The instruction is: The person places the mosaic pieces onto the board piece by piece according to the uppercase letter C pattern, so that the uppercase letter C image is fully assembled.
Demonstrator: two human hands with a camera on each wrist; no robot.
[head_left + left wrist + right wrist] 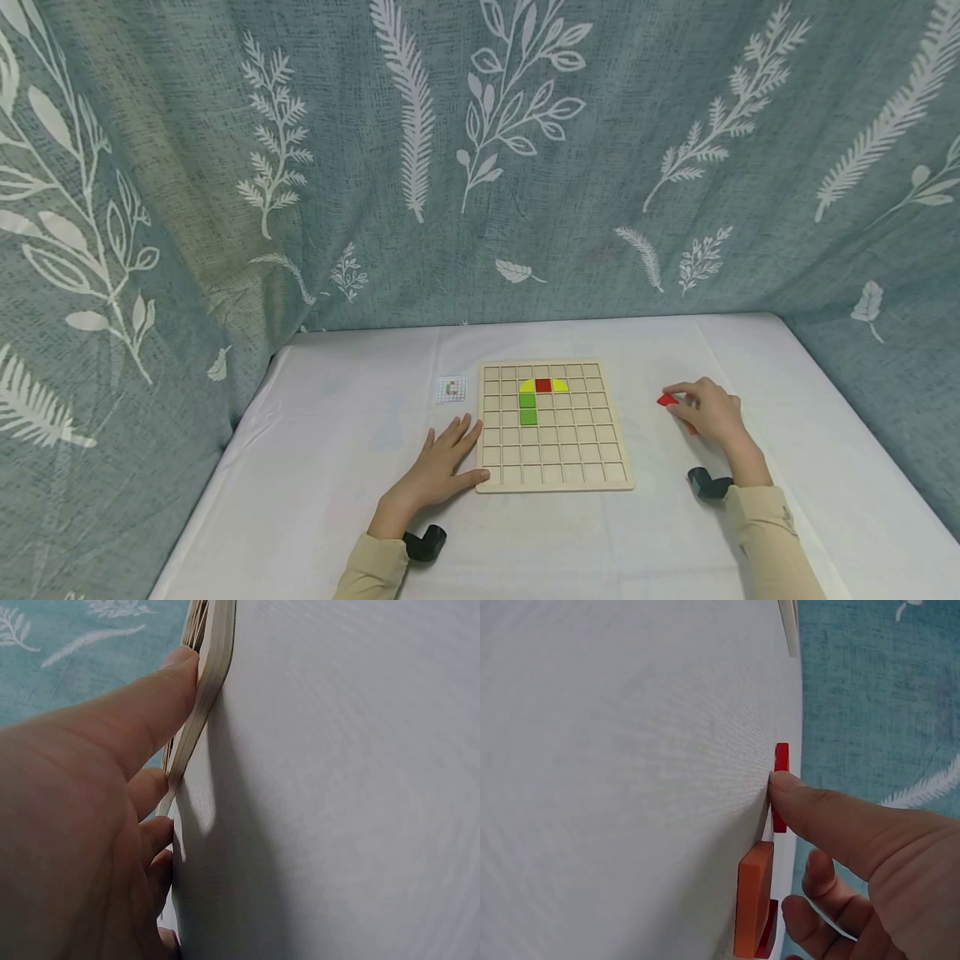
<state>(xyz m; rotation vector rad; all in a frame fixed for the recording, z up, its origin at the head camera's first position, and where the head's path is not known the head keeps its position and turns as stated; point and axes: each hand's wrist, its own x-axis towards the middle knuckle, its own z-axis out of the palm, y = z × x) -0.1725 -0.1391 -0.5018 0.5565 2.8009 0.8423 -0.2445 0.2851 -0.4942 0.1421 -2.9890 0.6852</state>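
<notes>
Red showed at the right hand's [712, 412] fingertips: thumb and forefinger pinched a red piece [666, 399] well to the right of the board [570, 454]. That forearm reached in from the near right, the hand angled left above the white table [337, 500]. Just beside its lower fingers stood an orange piece [754, 900]. From the near left came the left hand [438, 471], open and spread, holding nothing; its thumb touched the board at the near left corner, and its forefinger met the left edge farther up.
</notes>
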